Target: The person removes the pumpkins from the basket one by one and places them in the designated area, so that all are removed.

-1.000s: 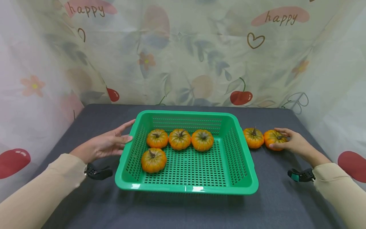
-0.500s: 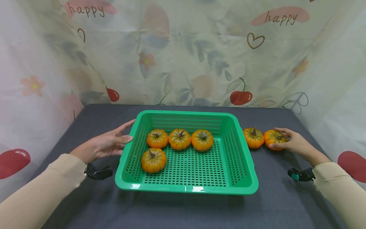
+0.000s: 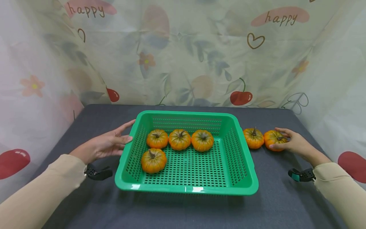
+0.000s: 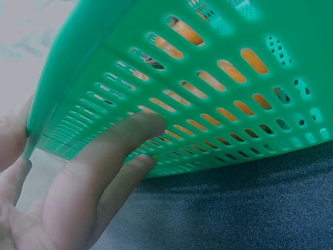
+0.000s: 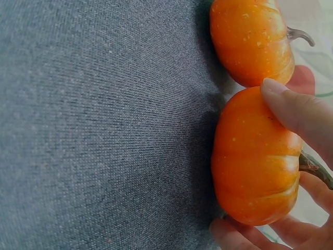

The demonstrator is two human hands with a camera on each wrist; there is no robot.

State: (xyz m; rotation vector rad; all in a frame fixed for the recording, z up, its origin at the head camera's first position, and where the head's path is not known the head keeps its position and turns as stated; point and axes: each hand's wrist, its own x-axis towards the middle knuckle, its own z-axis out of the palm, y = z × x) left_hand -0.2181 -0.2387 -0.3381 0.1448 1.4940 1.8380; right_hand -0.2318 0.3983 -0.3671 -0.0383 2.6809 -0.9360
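Observation:
A green plastic basket [image 3: 186, 188] with slotted walls stands mid-table, and several small orange pumpkins [image 3: 153, 160] sit toward its left and back. At its left side my left hand [image 3: 110, 143] holds the rim, thumb on the edge; in the left wrist view two fingers [image 4: 112, 148] lie against the outer wall. To the right of the basket, two more pumpkins rest on the table side by side. My right hand [image 3: 294, 142] grips the outer pumpkin [image 3: 273, 139], thumb on one side and fingers on the other. The inner pumpkin [image 3: 253, 138] is close beside the basket wall.
A dark grey cloth [image 3: 186, 211] covers the table. Printed curtains [image 3: 183, 63] with cherries and flowers enclose the back and both sides. A black strap device [image 3: 98, 172] is on the left wrist, and a similar one [image 3: 301, 175] is on the right.

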